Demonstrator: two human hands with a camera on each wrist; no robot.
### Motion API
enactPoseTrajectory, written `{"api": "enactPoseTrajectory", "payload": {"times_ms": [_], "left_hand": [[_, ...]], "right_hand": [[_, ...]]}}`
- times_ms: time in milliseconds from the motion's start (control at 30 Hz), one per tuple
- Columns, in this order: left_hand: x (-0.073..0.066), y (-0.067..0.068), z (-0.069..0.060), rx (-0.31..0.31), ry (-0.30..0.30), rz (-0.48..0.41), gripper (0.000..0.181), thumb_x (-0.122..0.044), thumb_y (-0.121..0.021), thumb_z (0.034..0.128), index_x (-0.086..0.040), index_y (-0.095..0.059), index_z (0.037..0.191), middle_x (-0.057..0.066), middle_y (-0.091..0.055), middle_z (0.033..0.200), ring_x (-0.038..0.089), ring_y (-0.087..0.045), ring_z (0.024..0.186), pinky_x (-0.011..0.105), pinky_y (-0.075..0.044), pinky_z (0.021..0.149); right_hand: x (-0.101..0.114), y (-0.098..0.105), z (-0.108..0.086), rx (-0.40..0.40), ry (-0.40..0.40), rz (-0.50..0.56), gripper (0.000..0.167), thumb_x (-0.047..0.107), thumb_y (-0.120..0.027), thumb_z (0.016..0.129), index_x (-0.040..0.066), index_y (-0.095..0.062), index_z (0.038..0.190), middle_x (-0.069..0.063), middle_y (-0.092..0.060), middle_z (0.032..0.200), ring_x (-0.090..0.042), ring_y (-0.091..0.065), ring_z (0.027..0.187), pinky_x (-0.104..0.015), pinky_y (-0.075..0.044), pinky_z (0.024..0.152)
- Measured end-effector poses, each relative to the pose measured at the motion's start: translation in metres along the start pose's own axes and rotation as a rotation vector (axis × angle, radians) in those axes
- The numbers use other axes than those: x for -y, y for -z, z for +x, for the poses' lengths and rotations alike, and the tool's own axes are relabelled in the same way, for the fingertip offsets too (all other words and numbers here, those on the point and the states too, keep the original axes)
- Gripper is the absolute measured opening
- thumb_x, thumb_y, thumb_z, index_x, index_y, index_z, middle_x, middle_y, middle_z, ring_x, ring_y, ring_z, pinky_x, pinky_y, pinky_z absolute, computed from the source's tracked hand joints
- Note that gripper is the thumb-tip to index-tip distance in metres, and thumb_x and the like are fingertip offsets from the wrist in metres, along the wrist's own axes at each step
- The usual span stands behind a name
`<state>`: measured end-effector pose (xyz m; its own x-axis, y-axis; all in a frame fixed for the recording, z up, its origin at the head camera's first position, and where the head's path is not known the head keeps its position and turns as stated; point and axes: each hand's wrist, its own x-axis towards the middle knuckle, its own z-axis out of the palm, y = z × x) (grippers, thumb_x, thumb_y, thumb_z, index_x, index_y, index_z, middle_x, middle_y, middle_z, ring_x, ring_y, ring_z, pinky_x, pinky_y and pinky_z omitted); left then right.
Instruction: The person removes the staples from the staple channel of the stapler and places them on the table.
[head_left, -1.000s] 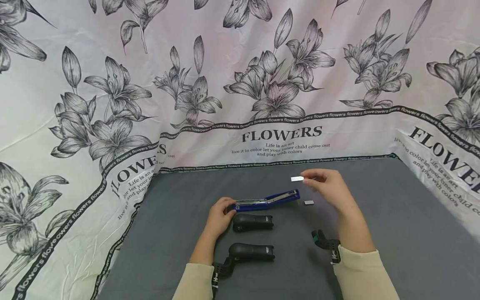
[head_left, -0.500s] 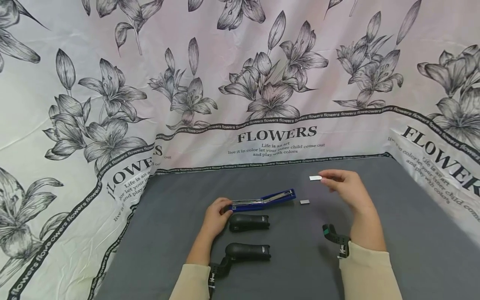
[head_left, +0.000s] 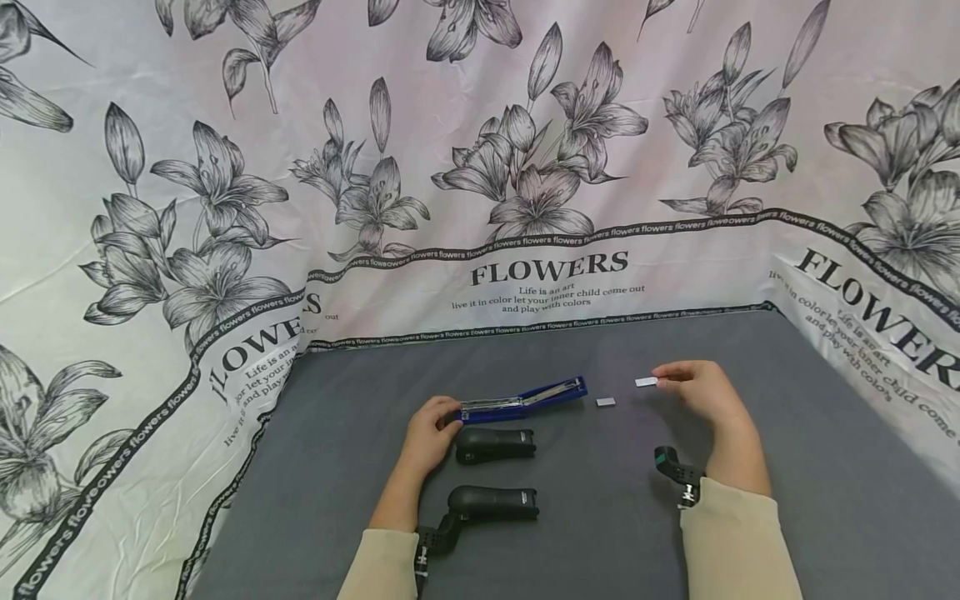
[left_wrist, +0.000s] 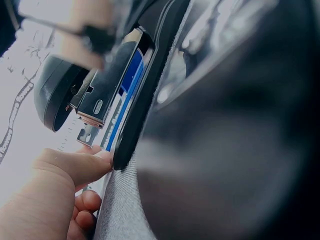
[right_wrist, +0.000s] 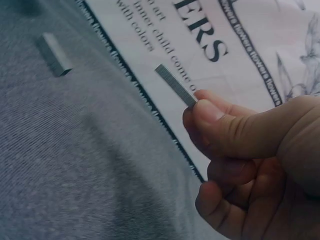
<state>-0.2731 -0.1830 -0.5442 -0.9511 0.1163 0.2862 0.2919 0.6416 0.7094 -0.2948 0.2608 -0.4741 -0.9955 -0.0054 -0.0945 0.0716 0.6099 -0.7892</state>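
A blue stapler (head_left: 521,402) lies opened out on the grey cloth, its top arm folded back to the right and its metal staple channel showing. My left hand (head_left: 432,433) pinches its left end between thumb and fingers; the left wrist view shows the thumb at the stapler's end (left_wrist: 120,117). In the right wrist view, my right hand (right_wrist: 245,150) pinches one end of a strip of staples (right_wrist: 175,85) between thumb and forefinger, above the cloth. A second strip of staples (head_left: 605,402) lies on the cloth between the stapler and my right hand.
Two black rounded objects, one (head_left: 495,445) just in front of the stapler and another (head_left: 493,503) nearer me, lie by my left forearm. Black wrist cameras sit on both wrists. A flower-printed curtain (head_left: 551,292) borders the grey cloth (head_left: 585,542) at the back and sides.
My right hand, holding the strip of staples, has moved right, away from the stapler, and then lower toward the cloth. My left hand keeps its pinch on the stapler. The head view has shifted slightly.
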Motion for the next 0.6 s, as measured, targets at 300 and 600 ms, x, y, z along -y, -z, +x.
{"api": "enactPoseTrajectory", "payload": {"times_ms": [300,600], "left_hand": [[-0.001,0.004,0.001,0.025,-0.007,0.016,0.028,-0.003,-0.072,0.0950,-0.003,-0.073,0.123,0.005,-0.065,0.124,0.009,-0.046,0.071,0.031,-0.042,0.067],[-0.005,0.004,-0.003,0.021,0.020,0.013,0.032,-0.001,-0.071,0.0950,-0.002,-0.071,0.127,0.009,-0.061,0.121,0.014,-0.047,0.075,0.034,-0.043,0.070]], "right_hand": [[-0.002,-0.024,0.009,0.030,-0.031,-0.133,0.023,0.004,-0.064,0.099,-0.008,-0.070,0.118,-0.032,-0.062,0.123,-0.047,-0.056,0.114,-0.060,-0.045,0.095],[0.000,-0.027,0.009,0.041,-0.060,-0.197,0.019,0.001,-0.065,0.097,-0.009,-0.072,0.113,-0.033,-0.063,0.122,-0.049,-0.056,0.114,-0.061,-0.044,0.094]]}}
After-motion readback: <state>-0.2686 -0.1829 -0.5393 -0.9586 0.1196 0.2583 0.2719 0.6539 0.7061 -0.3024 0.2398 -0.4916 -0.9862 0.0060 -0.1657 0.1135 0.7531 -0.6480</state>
